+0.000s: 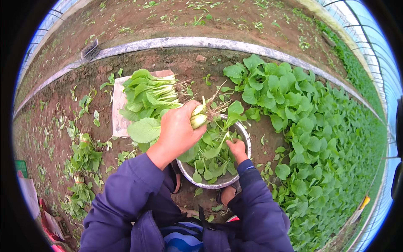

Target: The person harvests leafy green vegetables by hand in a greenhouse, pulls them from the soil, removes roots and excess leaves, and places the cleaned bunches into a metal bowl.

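My left hand (pixel 181 126) is closed around a few leafy green plants (pixel 199 117), their pale stems and soil-flecked roots pointing right. Lower and to the right, my right hand (pixel 236 148) is inside a round metal basin (pixel 247 135), its fingertips pinching a leafy stem (pixel 225 138). Loose green leaves (pixel 209 165) fill much of the basin, which stands on the soil between my feet. Beyond my left hand, a pile of leafy greens (pixel 148 91) with roots to the right lies on a flat pale board or sheet (pixel 119 110).
A dense bed of growing greens (pixel 311 141) covers the right side. Tied bundles of greens (pixel 85 156) lie on the soil at left. A pale pipe or hose (pixel 189 42) crosses the ground ahead, with a dark crate-like object (pixel 90 49) beside it. Clear sheeting (pixel 371 28) curves at right.
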Tool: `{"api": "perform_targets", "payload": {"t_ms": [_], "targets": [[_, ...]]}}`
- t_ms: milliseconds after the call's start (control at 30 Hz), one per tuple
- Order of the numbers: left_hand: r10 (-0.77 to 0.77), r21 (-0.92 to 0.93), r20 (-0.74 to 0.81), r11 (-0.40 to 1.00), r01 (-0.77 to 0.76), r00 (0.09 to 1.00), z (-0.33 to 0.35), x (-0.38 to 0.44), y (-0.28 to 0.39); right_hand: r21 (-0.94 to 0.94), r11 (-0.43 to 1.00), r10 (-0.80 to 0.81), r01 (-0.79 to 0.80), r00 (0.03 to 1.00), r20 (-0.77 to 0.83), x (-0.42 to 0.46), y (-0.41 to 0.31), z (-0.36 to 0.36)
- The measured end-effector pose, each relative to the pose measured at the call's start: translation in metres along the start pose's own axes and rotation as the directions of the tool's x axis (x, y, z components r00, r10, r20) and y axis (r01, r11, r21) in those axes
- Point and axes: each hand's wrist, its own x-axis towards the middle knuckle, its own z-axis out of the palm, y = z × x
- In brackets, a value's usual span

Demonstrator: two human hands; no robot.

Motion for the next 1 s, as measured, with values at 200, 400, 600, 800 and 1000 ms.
{"api": "perform_targets", "payload": {"t_ms": [200,400,600,800,1000], "targets": [[-0.035,-0.011,0.031,0.999,0.036,0.999,-0.008,-0.006,-0.002,-0.259,0.966,-0.076,0.023,0.978,-0.195,-0.024,-0.038,0.007],[-0.036,-0.016,0.067,0.999,0.038,0.997,-0.011,-0.007,0.001,-0.301,0.952,-0.007,-0.056,0.979,-0.202,-0.007,-0.053,0.024],[-0.021,0.023,0.049,1.0,0.02,0.999,-0.014,-0.007,-0.006,-0.161,0.984,0.051,-0.078,0.984,-0.17,-0.026,-0.056,0.008],[-0.048,0.09,0.164,0.995,0.034,0.985,-0.006,-0.006,-0.008,0.25,0.903,-0.215,0.35,0.87,-0.443,-0.091,-0.057,-0.013],[-0.119,-0.098,0.4,0.98,0.172,0.909,0.004,-0.006,-0.016,0.573,0.573,-0.485,0.586,0.806,-0.339,-0.153,-0.148,-0.076]]}}
